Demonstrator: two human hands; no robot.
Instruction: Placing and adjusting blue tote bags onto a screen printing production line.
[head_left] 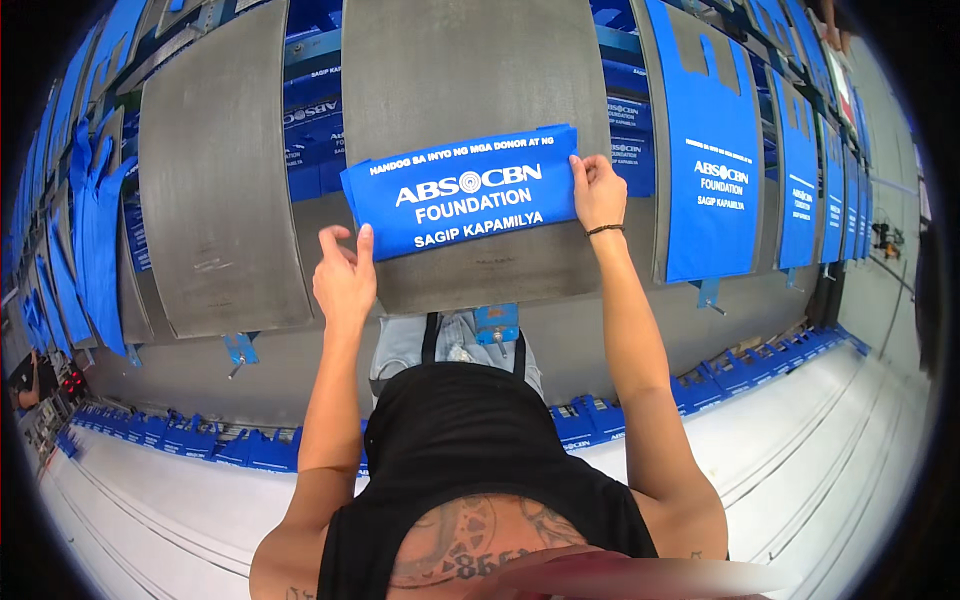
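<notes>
A blue fabric bag [400,225], folded flat and printed in white, lies across the lower part of the grey board [470,70] in front of me. My right hand [600,192] pinches its right edge near the upper corner, and a dark cord circles that wrist. At the bag's lower left edge is my left hand [343,283]. Its thumb touches the fabric, while the fingers stand apart from the thumb, slightly curled. What lies under the bag is hidden.
Another grey board [215,180] stands to the left. On a board to the right lies a printed blue bag [710,140] with cut-out handles. Blue strips of fabric [98,230] hang at the far left. Metal brackets [240,348] jut from the boards' near ends. More blue bags [590,420] line the floor behind me.
</notes>
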